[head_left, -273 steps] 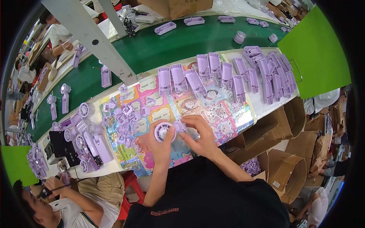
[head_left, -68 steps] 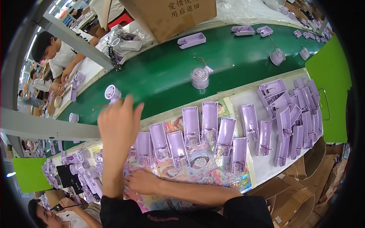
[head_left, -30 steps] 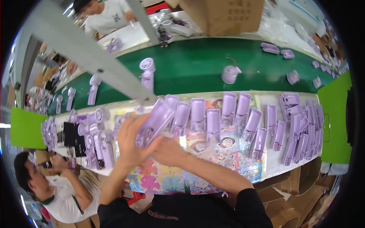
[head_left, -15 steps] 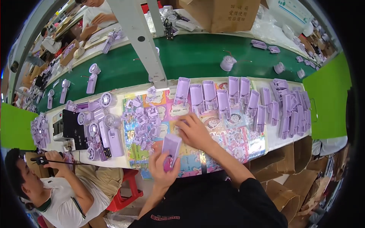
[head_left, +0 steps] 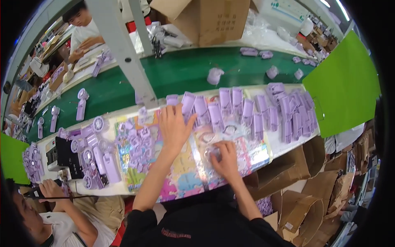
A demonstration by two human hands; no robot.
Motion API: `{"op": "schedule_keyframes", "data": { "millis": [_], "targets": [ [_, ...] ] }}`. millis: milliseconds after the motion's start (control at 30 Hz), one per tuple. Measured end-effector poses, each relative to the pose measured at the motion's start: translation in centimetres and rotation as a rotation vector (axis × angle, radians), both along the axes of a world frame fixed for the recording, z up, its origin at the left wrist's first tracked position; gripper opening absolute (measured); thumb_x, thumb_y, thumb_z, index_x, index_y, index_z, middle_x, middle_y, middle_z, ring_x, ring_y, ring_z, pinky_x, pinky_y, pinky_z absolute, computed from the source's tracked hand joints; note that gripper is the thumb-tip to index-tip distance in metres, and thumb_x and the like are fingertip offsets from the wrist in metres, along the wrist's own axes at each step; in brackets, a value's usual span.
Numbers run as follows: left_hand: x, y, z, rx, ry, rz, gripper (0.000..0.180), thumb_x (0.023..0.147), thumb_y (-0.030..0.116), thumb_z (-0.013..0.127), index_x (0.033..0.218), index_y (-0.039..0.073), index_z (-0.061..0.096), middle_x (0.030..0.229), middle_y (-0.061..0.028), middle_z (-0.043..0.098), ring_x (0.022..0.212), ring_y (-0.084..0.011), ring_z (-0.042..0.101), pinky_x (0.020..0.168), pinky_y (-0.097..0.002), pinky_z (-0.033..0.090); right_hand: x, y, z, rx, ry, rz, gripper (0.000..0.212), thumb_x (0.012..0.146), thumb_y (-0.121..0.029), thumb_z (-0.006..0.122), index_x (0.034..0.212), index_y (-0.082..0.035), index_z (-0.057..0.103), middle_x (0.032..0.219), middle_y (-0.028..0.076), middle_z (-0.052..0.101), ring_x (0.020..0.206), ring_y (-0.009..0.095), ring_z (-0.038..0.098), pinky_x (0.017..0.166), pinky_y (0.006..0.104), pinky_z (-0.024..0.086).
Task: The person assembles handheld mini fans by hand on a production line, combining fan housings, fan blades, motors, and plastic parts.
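My left hand (head_left: 175, 126) stretches to the far side of the patterned mat (head_left: 181, 173), fingers extended and thumb apart. Just beyond its fingertips is a light purple plastic shell (head_left: 172, 99), at the left end of a row of similar open, trough-shaped shells (head_left: 215, 117). Whether the fingertips touch it cannot be told. My right hand (head_left: 226, 161) is low over the mat, fingers curled toward the thumb around something greyish, too blurred to name. Left of my left forearm lies a heap of small purple plastic parts (head_left: 138, 142).
More shells (head_left: 296, 111) are stacked at the right, by a green panel (head_left: 343, 88). Purple handheld fans (head_left: 88, 156) and a black box (head_left: 69, 158) are at the left. Behind runs a green conveyor belt (head_left: 177, 76), crossed by a metal post (head_left: 127, 59). A co-worker (head_left: 61, 218) sits lower left.
My left hand has moved forward from the near side and no longer holds the purple shell. My right hand has come back nearer and to the right. The whole view has shifted.
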State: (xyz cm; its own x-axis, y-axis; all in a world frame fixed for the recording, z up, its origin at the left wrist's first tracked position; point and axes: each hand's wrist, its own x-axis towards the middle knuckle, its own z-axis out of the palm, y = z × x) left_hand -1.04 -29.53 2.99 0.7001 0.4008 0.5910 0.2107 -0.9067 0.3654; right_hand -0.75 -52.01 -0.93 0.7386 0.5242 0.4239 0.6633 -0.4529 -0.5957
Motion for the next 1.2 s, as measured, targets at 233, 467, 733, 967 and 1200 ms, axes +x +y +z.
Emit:
{"op": "schedule_keyframes", "data": {
  "millis": [233, 467, 733, 967, 1200],
  "targets": [
    [10.6, -0.1, 3.1, 0.128, -0.028, -0.299, 0.036, 0.079, 0.015, 0.073, 0.111, 0.003, 0.063, 0.105, -0.0154, 0.057, 0.101, -0.0346, 0.056, 0.085, -0.0445, 0.047, -0.3, 0.6, 0.0, 0.045, 0.033, -0.069, 0.041, 0.076, -0.001, 0.07, 0.116, 0.0, 0.063, 0.118, 0.019, 0.055, 0.104, 0.037, 0.057, 0.089, 0.043, 0.05],
    [21.1, 2.5, -1.7, 0.129, 0.265, -0.398, 0.045, 0.083, 0.02, 0.075, 0.127, 0.02, 0.063, 0.134, -0.019, 0.047, 0.124, -0.0397, 0.05, 0.1, -0.0489, 0.049, -0.4, 1.3, 0.0, 0.008, -0.077, -0.086, 0.035, 0.075, -0.007, 0.073, 0.108, -0.003, 0.064, 0.11, 0.015, 0.058, 0.096, 0.033, 0.057, 0.084, 0.0436, 0.047],
    [19.6, 4.4, 1.1, -0.246, 0.335, -0.52, 0.021, 0.094, 0.021, 0.058, 0.115, 0.021, 0.063, 0.128, -0.0244, 0.046, 0.103, -0.0431, 0.06, 0.09, -0.0524, 0.051, -0.5, 1.0, 0.1, -0.005, -0.12, -0.072, 0.033, 0.077, -0.006, 0.072, 0.109, -0.003, 0.066, 0.105, 0.014, 0.059, 0.088, 0.03, 0.058, 0.078, 0.0414, 0.05],
    [3.6, -0.4, 3.6, -0.921, -0.285, -0.763, 0.056, 0.076, 0.019, 0.085, 0.117, 0.006, 0.048, 0.11, -0.0077, 0.052, 0.099, -0.0193, 0.053, 0.089, -0.031, 0.045, -0.1, 0.2, 0.6, 0.049, -0.083, -0.005, 0.026, 0.077, -0.003, 0.074, 0.102, -0.002, 0.065, 0.106, 0.015, 0.059, 0.092, 0.032, 0.061, 0.072, 0.0402, 0.055],
    [-9.5, -3.2, -5.3, -1.174, -0.187, -0.578, 0.062, 0.075, 0.009, 0.083, 0.121, 0.007, 0.042, 0.113, -0.0104, 0.054, 0.1, -0.019, 0.059, 0.088, -0.0323, 0.05, -0.2, 0.6, 0.3, 0.159, 0.033, -0.125, 0.025, 0.081, 0.002, 0.07, 0.105, 0.0, 0.063, 0.116, 0.02, 0.054, 0.099, 0.035, 0.061, 0.081, 0.0383, 0.052]
  ]
}}
